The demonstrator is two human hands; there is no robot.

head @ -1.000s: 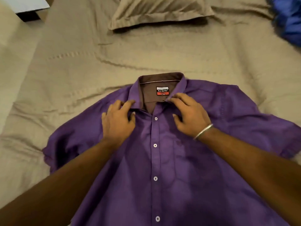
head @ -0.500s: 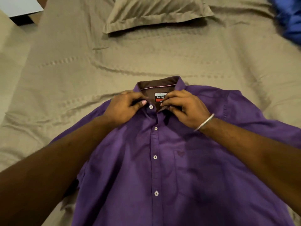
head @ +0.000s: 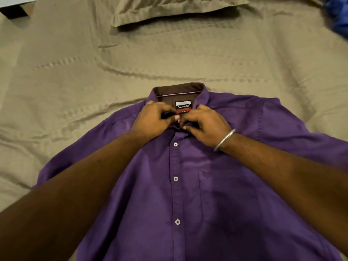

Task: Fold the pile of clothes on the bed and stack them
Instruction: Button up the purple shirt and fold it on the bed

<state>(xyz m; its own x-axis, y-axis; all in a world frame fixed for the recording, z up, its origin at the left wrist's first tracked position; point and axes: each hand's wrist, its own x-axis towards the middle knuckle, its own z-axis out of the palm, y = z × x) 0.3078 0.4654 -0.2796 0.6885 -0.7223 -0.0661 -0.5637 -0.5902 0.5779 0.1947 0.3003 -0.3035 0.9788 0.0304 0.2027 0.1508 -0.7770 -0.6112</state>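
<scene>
A purple button-up shirt [head: 216, 185] lies front-up on the bed, its brown-lined collar [head: 178, 90] pointing away from me and its sleeves spread to both sides. My left hand [head: 152, 121] pinches the left side of the collar opening. My right hand [head: 205, 125], with a metal bangle on the wrist, pinches the right side. The fingertips of both hands meet at the top of the placket, just below the brand label [head: 183, 107]. The top button is hidden under my fingers.
The bed [head: 75, 81] has a wrinkled tan sheet. A tan pillow [head: 175, 8] lies at the far end. Blue clothing [head: 339, 16] sits at the far right corner. A dark object [head: 13, 10] stands beyond the bed's left corner.
Both hands moved from lying flat beside the collar to the middle, drawing the collar sides together at the top button. The view has shifted closer.
</scene>
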